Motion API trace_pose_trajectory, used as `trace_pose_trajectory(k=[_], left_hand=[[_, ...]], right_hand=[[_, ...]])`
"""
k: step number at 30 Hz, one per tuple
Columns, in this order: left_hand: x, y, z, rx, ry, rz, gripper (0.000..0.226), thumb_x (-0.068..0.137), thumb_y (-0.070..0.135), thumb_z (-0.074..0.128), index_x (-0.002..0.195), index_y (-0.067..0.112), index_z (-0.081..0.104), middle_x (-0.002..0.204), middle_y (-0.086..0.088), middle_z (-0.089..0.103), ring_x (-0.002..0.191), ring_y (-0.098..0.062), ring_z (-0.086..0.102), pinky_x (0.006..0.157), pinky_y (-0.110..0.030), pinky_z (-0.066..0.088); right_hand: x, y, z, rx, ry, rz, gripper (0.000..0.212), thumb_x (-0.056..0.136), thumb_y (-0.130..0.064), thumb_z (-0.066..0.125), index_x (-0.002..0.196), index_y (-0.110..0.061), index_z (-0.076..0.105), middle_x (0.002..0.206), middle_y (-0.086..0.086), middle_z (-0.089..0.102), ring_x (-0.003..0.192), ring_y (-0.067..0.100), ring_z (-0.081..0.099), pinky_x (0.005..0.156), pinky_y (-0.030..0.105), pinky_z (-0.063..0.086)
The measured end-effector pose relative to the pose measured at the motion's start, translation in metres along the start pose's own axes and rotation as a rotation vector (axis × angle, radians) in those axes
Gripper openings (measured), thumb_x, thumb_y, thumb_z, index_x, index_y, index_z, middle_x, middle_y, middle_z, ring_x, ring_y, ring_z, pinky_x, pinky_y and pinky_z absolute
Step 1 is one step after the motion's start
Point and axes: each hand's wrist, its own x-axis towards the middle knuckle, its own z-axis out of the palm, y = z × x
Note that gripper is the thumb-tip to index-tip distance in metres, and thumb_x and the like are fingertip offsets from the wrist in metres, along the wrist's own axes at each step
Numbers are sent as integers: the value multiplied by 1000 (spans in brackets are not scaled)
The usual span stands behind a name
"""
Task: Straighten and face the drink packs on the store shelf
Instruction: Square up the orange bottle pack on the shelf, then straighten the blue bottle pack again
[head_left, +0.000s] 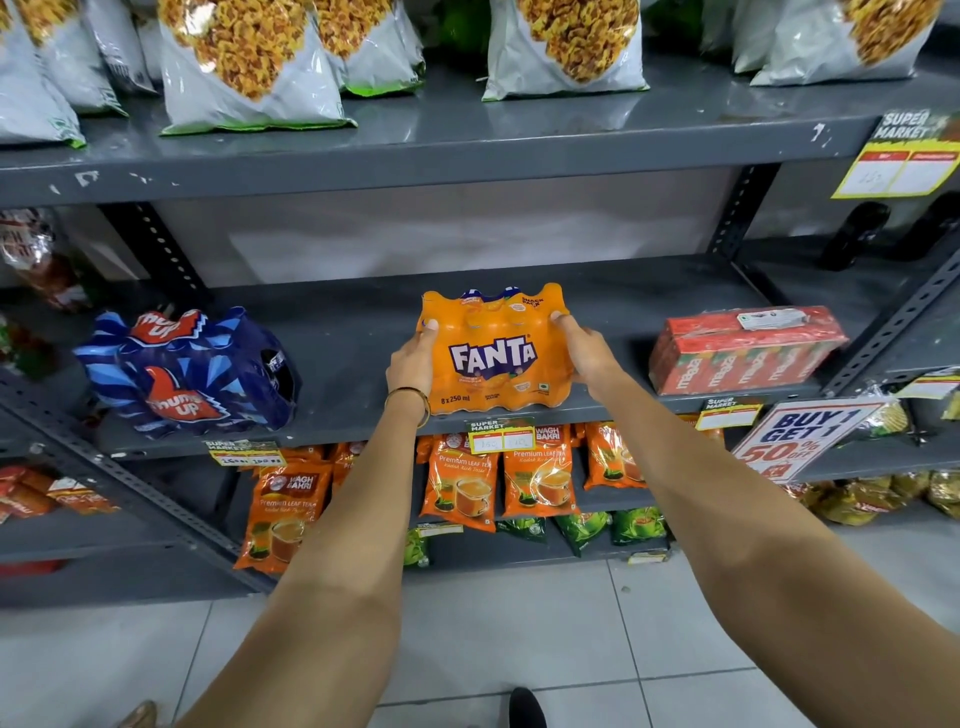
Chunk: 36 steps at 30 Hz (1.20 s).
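An orange Fanta pack (493, 353) stands upright at the front of the grey middle shelf (353, 332), label facing me. My left hand (413, 361) grips its left side and my right hand (584, 348) grips its right side. To the left, a blue Thums Up pack (187, 371) lies tilted on its side. On the right a red Maaza carton pack (743, 348) lies flat, its print turned sideways.
Snack bags (249, 67) fill the shelf above. Orange tea pouches (457, 480) hang on the shelf below, behind price tags (501, 436). A "Buy 1 Get 1" sign (800, 436) sticks out at the right. Slotted uprights (161, 249) frame the bay. Tiled floor lies below.
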Motion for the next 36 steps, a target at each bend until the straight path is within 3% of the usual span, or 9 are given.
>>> trace_pose_trajectory(k=[11,15,18,21,24,29,32,36], left_hand=[[-2,0,-3,36,-20,29,50,91,61,35,113,22,57,120,-11,67,105,-28,65,95,-47,52],[-1,0,-6,74,-61,44,59,92,61,33,132,22,49,131,-9,60,115,-30,60,100,-48,48],[0,-1,-14,137,-51,60,66,93,59,31,144,19,36,146,-8,46,130,-31,48,106,-46,39],[4,0,-36,110,34,151,65,94,53,38,148,17,30,155,-7,33,142,-27,33,114,-43,27],[13,5,-76,160,88,334,63,96,48,40,148,15,29,158,-5,26,148,-22,19,119,-40,17],[35,6,-171,416,187,521,60,98,45,34,149,14,26,160,-4,19,150,-20,7,121,-40,12],[52,-3,-234,507,223,543,61,99,45,33,149,13,25,160,-7,18,150,-23,7,122,-39,10],[77,-14,-310,566,318,444,63,99,43,34,149,6,25,159,-15,19,148,-31,12,121,-42,11]], right_hand=[[-4,-2,2,13,13,5,64,92,-60,39,140,-18,39,144,9,50,126,32,53,108,52,40],[-6,-1,6,53,73,18,68,91,-61,41,143,-19,35,146,9,47,128,32,51,107,50,40],[-13,0,15,11,228,-94,77,90,-58,46,150,-16,24,156,9,32,140,32,37,111,48,34],[-24,-6,30,-98,400,-330,76,92,-51,48,152,-12,21,161,9,20,149,27,16,119,45,22],[-41,-20,64,-148,439,-490,71,95,-43,48,151,-8,23,161,9,20,150,23,10,121,40,17],[-76,-41,163,-121,411,-631,61,97,-28,50,147,-1,30,156,16,30,148,28,20,121,40,19],[-95,-44,225,-86,340,-565,60,97,-28,49,147,-1,30,154,18,33,146,30,24,119,42,22],[-122,-46,296,-67,170,-431,61,98,-33,48,149,-8,28,153,13,37,142,29,34,114,37,30]])
